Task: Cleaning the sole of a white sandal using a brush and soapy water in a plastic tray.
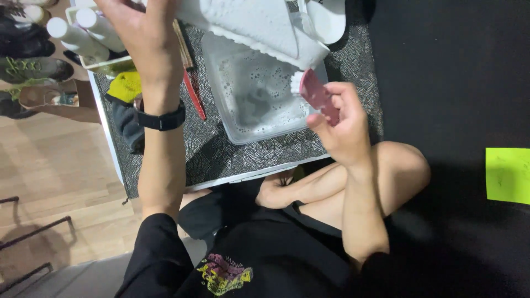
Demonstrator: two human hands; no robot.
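The shoe [248, 22] at the top of the frame looks like white knit cloth with a nubbly, matt face. The brush [316, 95] at centre right has a dull red plastic back and white bristles. The tub [259, 94] below is clear, glossy plastic holding foamy water. The mat [221, 154] looks pebbled. The floor [49, 160] at left is smooth wood.

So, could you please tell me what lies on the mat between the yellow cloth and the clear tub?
In the head view, a red-handled tool lies between the yellow cloth and the clear tub.
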